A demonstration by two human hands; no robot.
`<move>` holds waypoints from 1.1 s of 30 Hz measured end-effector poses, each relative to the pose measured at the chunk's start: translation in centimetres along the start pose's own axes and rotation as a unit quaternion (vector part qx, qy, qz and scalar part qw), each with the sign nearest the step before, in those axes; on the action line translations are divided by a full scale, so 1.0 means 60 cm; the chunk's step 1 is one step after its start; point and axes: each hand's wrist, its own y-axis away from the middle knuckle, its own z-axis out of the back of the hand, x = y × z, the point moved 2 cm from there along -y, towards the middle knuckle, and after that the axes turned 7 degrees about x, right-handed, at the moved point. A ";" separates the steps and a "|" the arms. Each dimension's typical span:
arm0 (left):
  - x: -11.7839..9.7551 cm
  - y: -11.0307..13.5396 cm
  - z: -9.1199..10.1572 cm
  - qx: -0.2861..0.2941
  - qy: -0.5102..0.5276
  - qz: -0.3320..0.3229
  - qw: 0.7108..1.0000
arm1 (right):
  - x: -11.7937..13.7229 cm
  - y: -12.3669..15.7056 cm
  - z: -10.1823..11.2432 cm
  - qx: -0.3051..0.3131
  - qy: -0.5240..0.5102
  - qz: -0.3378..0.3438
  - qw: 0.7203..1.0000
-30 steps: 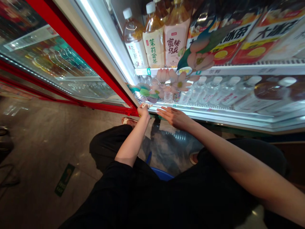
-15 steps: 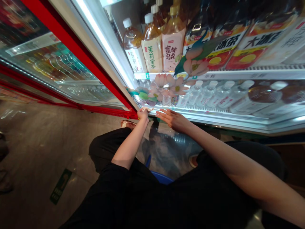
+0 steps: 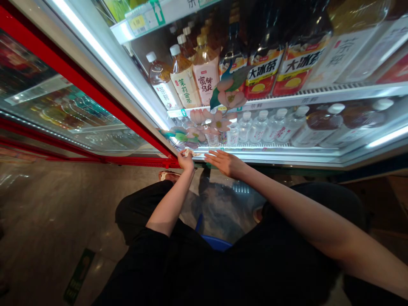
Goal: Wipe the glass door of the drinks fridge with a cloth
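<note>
Low at the left corner of the glass cooler door, my left hand (image 3: 185,160) is closed, with a small crumpled pale patterned piece (image 3: 188,152) between thumb and fingers. I cannot tell whether that piece is still fixed to the glass. Just to the right, my right hand (image 3: 225,163) is held with its fingers stretched out toward the left, close to the door's bottom edge; contact with the glass is unclear. Above both hands, a pink flower decal (image 3: 219,122) with green and blue leaves shows on the glass. A larger flower decal (image 3: 230,98) sits higher up.
Behind the glass, bottled teas (image 3: 207,76) fill the middle shelf and clear bottles (image 3: 245,127) the lower one. A red-framed cooler (image 3: 134,136) stands at the left. A blue plastic stool (image 3: 216,243) is beneath me. The floor carries a green sign (image 3: 79,276).
The view has shifted, so more of the upper shelf shows and the cooler's contents appear further left. Both hands stay near the door's bottom edge, the left still gripping the pale piece.
</note>
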 end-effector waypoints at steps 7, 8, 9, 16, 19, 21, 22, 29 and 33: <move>-0.013 -0.019 -0.001 -0.047 -0.009 0.005 0.999 | -0.015 0.031 -0.008 0.012 0.017 -0.032 0.999; -0.010 -0.011 -0.010 -0.037 -0.012 0.002 0.999 | -0.015 0.034 -0.009 0.012 0.020 -0.037 0.999; -0.007 -0.002 -0.019 -0.026 -0.016 -0.002 1.000 | -0.015 0.038 -0.010 0.014 0.025 -0.040 0.999; -0.016 0.010 -0.004 -0.007 -0.043 -0.066 0.997 | -0.010 0.058 0.000 0.044 0.066 -0.069 0.995; -0.023 0.003 0.001 -0.031 -0.054 -0.065 0.996 | -0.007 0.069 0.002 0.048 0.063 -0.083 0.993; -0.018 0.015 -0.019 -0.026 -0.060 -0.061 0.996 | -0.006 0.077 0.002 0.050 0.058 -0.086 0.993; -0.013 0.027 -0.035 -0.016 -0.062 -0.061 0.996 | -0.005 0.081 0.001 0.049 0.056 -0.086 0.993; 0.007 0.090 -0.097 0.026 -0.066 -0.070 0.995 | 0.002 0.111 0.022 0.050 0.061 -0.114 0.990; 0.004 0.071 -0.068 0.006 -0.068 -0.066 0.995 | 0.002 0.134 0.033 0.057 0.063 -0.149 0.985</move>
